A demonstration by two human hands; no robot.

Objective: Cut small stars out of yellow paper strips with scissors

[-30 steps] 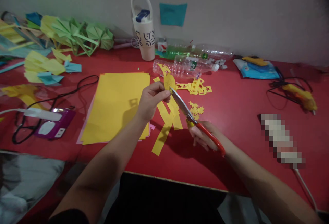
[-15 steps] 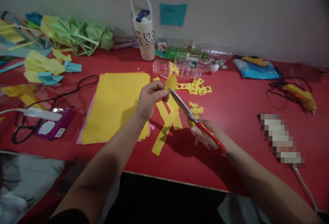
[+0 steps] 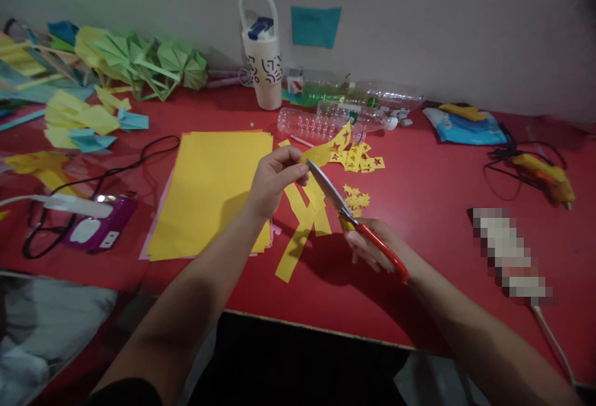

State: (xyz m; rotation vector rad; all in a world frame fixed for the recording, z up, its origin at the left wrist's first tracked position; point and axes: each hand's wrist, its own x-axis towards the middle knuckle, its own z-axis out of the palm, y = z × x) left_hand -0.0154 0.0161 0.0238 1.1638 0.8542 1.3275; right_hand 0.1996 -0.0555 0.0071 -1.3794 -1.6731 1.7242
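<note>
My left hand (image 3: 279, 177) pinches a yellow paper strip (image 3: 328, 147) whose far end has star-shaped holes. My right hand (image 3: 370, 244) grips red-handled scissors (image 3: 342, 207), with the blade tips at the strip just beside my left fingertips. Below them lie several plain yellow paper strips (image 3: 298, 241) across one another. Small cut-out yellow stars (image 3: 356, 200) form a little pile near the scissors. Behind the pile are yellow strip pieces with star holes (image 3: 356, 159). A stack of yellow paper sheets (image 3: 205, 189) lies under and left of my left forearm.
Clear plastic bottles (image 3: 326, 123) and a white tumbler (image 3: 265, 67) stand or lie along the wall. Folded paper shapes (image 3: 135, 61) crowd the back left. A purple power adapter (image 3: 100, 226) with cables is at left; a glue gun (image 3: 544, 176) and a blue packet (image 3: 465, 126) are at right.
The far end of the strip in my left hand has swung from pointing up to leaning right, over the punched pieces. Both hands and the scissors stay almost in place.
</note>
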